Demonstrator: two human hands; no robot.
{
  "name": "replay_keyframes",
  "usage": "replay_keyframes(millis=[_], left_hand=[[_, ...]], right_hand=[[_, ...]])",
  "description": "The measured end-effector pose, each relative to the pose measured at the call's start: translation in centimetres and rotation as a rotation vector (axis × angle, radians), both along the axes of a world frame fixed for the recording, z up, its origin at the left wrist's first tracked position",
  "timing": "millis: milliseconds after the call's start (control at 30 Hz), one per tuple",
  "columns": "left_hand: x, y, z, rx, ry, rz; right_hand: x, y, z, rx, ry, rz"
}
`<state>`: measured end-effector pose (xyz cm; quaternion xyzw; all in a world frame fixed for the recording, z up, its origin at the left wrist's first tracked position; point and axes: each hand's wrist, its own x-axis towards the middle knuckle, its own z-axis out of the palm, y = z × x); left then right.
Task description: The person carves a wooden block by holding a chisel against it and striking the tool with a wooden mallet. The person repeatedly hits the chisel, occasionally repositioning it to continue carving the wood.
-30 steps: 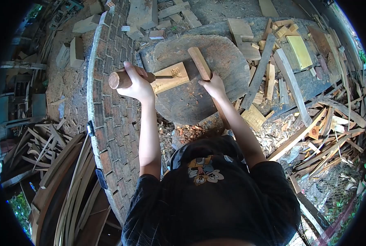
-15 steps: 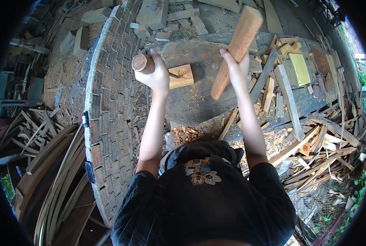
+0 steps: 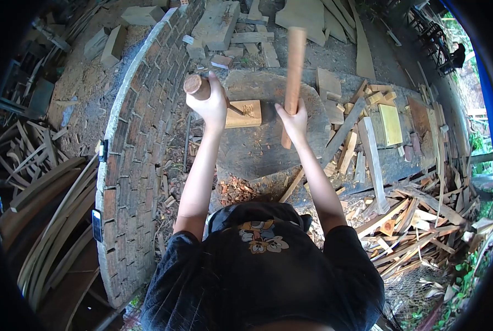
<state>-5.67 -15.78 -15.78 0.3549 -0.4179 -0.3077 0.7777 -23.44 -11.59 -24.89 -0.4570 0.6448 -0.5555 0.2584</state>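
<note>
My left hand [image 3: 213, 113] is closed around the thick round wooden handle of a chisel [image 3: 193, 84]. Its thin metal blade reaches right, and the tip meets a rough carved patch on a small light wooden block [image 3: 243, 119]. That block lies flat on a broad dark wooden stump [image 3: 252, 151]. To the right of the block, my right hand [image 3: 294, 120] grips a long wooden mallet [image 3: 295, 66] shaped like a plain club. The mallet stands nearly upright above the stump, apart from the chisel, its upper end slightly blurred.
A curved brick wall [image 3: 141, 127] runs along the left, with a phone [image 3: 97, 225] at its edge. Wood offcuts [image 3: 372, 160] and a yellow board [image 3: 390, 124] lie right of the stump. Wood chips [image 3: 238, 189] are scattered near my body.
My right hand has moved left with the mallet, which has turned from a rightward slant to nearly upright. My left hand keeps its hold on the chisel. The whole view has shifted slightly.
</note>
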Motion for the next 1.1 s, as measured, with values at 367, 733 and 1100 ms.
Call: replay_keyframes(millis=[367, 733, 1100], left_hand=[[1.4, -2.5, 0.2, -0.001, 0.046, -0.302], [-1.0, -6.0, 0.6, 0.163, -0.12, 0.023], [-1.4, -1.8, -1.0, 0.038, -0.281, 0.064]], right_hand=[[3.1, -3.5, -4.9, 0.372, -0.025, 0.1], [2.8, -4.3, -9.2, 0.342, -0.243, 0.185], [1.6, -2.5, -1.7, 0.228, -0.566, 0.089]])
